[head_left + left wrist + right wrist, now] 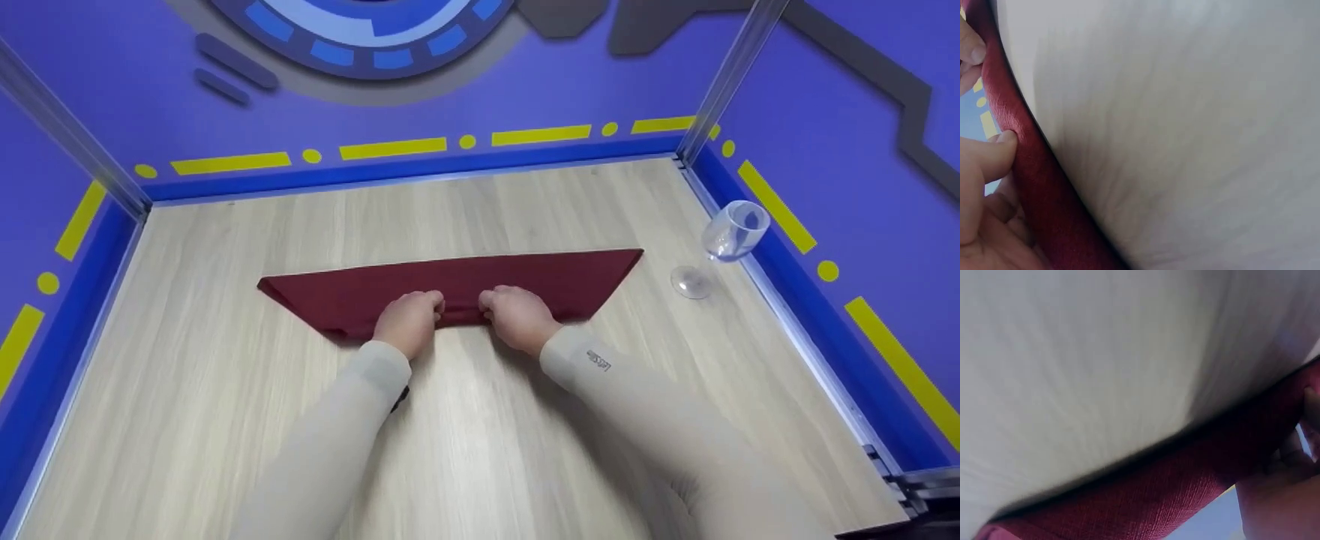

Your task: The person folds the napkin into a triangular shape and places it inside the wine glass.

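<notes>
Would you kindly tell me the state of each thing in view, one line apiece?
red cloth: folded into a long flat band on the table, its near edge rolled up under the hands.
left hand: fingers curled, gripping the rolled near edge.
right hand: fingers curled, gripping the same edge beside the left.
wine glass: upright, apparently empty, standing apart at the table's right side.
table: pale wood.

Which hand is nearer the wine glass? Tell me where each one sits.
Right. The right hand grips the near edge of the red napkin, on the side toward the wine glass. The left hand grips the same edge, farther from the glass.
</notes>
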`<state>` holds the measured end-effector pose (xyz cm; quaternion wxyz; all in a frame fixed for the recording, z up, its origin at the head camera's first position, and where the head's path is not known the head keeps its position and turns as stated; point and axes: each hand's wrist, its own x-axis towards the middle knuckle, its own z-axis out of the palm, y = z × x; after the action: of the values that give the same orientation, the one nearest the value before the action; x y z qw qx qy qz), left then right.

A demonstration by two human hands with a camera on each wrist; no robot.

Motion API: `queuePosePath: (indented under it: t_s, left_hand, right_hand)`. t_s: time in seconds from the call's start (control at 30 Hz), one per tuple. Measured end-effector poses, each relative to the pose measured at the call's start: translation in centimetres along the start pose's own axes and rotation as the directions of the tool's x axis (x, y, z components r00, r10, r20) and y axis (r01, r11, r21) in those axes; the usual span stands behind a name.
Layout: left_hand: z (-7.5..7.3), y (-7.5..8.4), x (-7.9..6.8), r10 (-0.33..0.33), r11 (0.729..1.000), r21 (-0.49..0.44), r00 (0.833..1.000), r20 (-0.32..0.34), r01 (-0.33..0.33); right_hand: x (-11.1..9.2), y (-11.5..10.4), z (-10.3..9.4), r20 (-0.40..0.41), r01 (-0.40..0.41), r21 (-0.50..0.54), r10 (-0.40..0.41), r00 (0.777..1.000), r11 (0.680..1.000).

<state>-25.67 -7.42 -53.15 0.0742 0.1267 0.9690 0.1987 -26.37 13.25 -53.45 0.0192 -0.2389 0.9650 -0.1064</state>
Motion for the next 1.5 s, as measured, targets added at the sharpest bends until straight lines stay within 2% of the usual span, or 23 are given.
queuePosePath:
  t_s: [0.13,0.27,0.4,0.57,1.03,1.17,1.27,1.4,1.5]
  left_hand:
    - [0.0,0.0,-0.2,0.051,0.991,0.125,0.998,-0.038,-0.045]
    - [0.0,-0.3,-0.5,0.089,0.982,0.173,0.994,-0.06,-0.078]
    - [-0.1,-0.7,-0.5,0.108,0.982,0.16,0.992,-0.065,-0.097]
    - [0.1,-0.8,-0.6,0.135,0.978,0.169,0.989,-0.055,-0.124]
    - [0.1,-0.2,-0.6,0.112,0.971,0.217,0.993,-0.025,-0.104]
    - [0.1,-0.2,-0.6,0.088,0.978,0.191,0.996,-0.004,-0.085]
    - [-0.1,-0.3,-0.5,0.039,0.989,0.139,0.999,0.028,-0.043]
    - [-0.4,-0.6,-0.3,-0.061,0.998,-0.005,0.994,0.092,0.061]
    - [-0.5,-0.9,-0.1,-0.122,0.983,-0.121,0.985,0.121,0.136]
  right_hand:
    - [-0.2,0.3,0.1,-0.039,0.111,-0.131,-0.117,0.992,0.985]
    - [-0.4,0.8,0.2,-0.033,0.172,-0.15,-0.179,0.983,0.974]
    - [-0.5,1.0,0.0,-0.044,0.188,-0.113,-0.194,0.98,0.976]
    - [-0.6,1.0,0.0,-0.071,0.195,-0.147,-0.207,0.976,0.97]
    - [-0.3,0.4,-0.1,0.0,0.215,-0.224,-0.22,0.975,0.951]
    - [-0.2,0.3,-0.2,-0.004,0.2,-0.233,-0.206,0.979,0.952]
    - [-0.1,0.4,-0.2,0.006,0.185,-0.203,-0.187,0.982,0.962]
    - [0.1,0.5,-0.4,0.048,0.15,-0.133,-0.145,0.988,0.98]
    - [0.4,0.6,-0.5,0.074,0.091,-0.056,-0.087,0.993,0.994]
